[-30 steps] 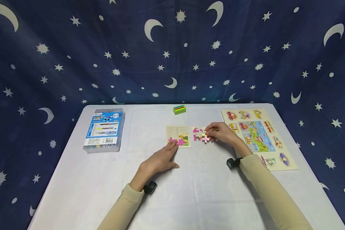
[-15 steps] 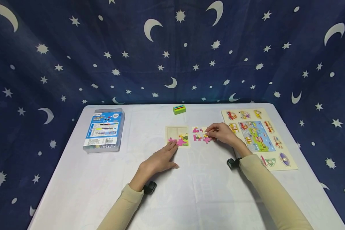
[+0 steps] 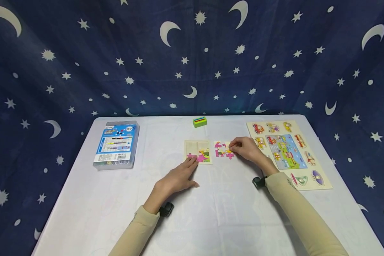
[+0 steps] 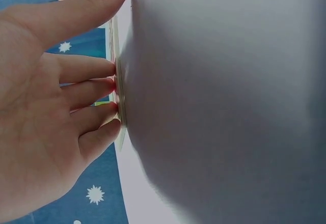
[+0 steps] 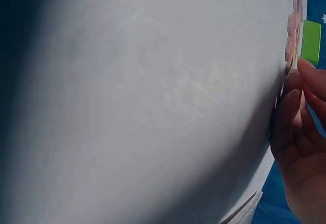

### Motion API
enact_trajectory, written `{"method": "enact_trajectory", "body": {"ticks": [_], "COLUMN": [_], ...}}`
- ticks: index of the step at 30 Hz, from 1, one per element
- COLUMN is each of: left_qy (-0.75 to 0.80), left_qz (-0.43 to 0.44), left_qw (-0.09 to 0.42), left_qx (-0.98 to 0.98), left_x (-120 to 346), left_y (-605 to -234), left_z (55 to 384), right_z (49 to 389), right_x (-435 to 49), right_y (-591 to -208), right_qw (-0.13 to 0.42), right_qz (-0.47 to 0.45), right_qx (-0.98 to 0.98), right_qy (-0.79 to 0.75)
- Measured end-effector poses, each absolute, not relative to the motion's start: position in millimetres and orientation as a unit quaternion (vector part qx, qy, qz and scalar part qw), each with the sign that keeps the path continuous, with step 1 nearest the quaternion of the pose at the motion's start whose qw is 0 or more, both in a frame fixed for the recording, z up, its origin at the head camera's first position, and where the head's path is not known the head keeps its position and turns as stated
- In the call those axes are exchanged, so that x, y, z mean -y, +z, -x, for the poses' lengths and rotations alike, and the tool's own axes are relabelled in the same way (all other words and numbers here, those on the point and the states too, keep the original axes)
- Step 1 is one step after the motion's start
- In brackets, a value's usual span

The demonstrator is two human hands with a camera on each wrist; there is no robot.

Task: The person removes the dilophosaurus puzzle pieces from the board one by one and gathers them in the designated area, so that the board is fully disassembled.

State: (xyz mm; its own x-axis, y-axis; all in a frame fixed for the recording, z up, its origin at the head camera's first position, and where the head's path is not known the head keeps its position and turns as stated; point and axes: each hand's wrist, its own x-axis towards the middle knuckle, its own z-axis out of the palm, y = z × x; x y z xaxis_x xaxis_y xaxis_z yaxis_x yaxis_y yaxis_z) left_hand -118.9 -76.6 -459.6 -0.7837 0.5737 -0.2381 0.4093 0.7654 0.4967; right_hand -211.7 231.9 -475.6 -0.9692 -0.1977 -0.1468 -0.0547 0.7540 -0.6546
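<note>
My left hand [image 3: 176, 177] rests with extended fingers on the lower left of a small wooden puzzle frame [image 3: 211, 158], which has pink and green pieces along its lower and right parts. In the left wrist view, the fingertips [image 4: 113, 85] press at the frame's edge. To the frame's right, several pink and yellow jigsaw pieces [image 3: 219, 153] lie joined on the table. My right hand [image 3: 248, 148] pinches a jigsaw piece [image 3: 230, 155] at their right side, partly hidden by its fingers. The right wrist view shows thumb and fingers close together at the pieces' edge.
A large wooden picture board [image 3: 320, 183] lies under and beyond my right forearm. A clear plastic box with a blue label [image 3: 116, 142] is on the left. A green block with coloured strips [image 3: 200, 122] stands at the back, before a starry curtain [image 3: 153, 81].
The piece in my right hand, tilted and standing out a second ago, now lies level against the other jigsaw pieces. My left hand stays in place on the frame.
</note>
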Motion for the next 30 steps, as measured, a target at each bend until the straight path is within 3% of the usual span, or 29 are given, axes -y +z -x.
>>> {"method": "enact_trajectory", "body": {"ticks": [18,30], "left_qy": [0.19,0.2], "left_qz": [-0.307,-0.297], "left_qw": [0.179,0.204], "left_qx": [-0.915,-0.911], "left_x": [58,54], "left_y": [-459,-461], "left_z": [126,125], "right_z": [221,227], "right_x": [-188,-165], "right_y": [-475,-473], "right_qw": [0.105,0.132], "right_qz": [0.128,0.173], "right_qx": [-0.91,-0.9], "right_qy": [-0.381,-0.378]}}
